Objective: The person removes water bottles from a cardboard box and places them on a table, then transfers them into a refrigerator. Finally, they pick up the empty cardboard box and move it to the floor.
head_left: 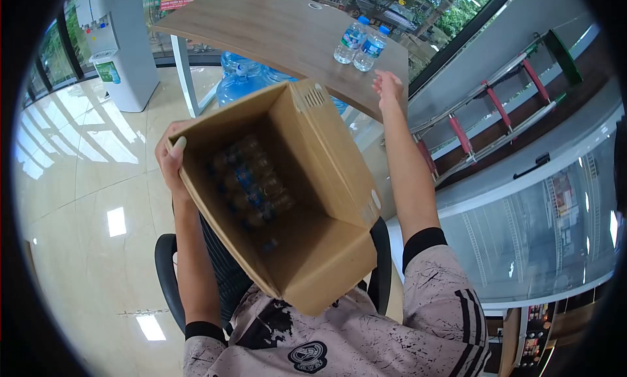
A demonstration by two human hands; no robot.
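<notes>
My left hand is closed on the rim of a cardboard box, its thumb over the edge. The box tilts with its opening toward me. In its shadowed inside lie several clear plastic water bottles with blue labels, somewhat blurred. My right hand is off the box, reaching over the table's near edge, with its fingers loosely apart and nothing in them. Just beyond it, a water bottle with a blue cap stands upright on the table. A second such bottle stands beside it, to the left.
The wooden table stands ahead, with large blue water jugs under it. A black office chair is beneath the box. On the right are a ladder and a glass-fronted cooler. A water dispenser stands at left.
</notes>
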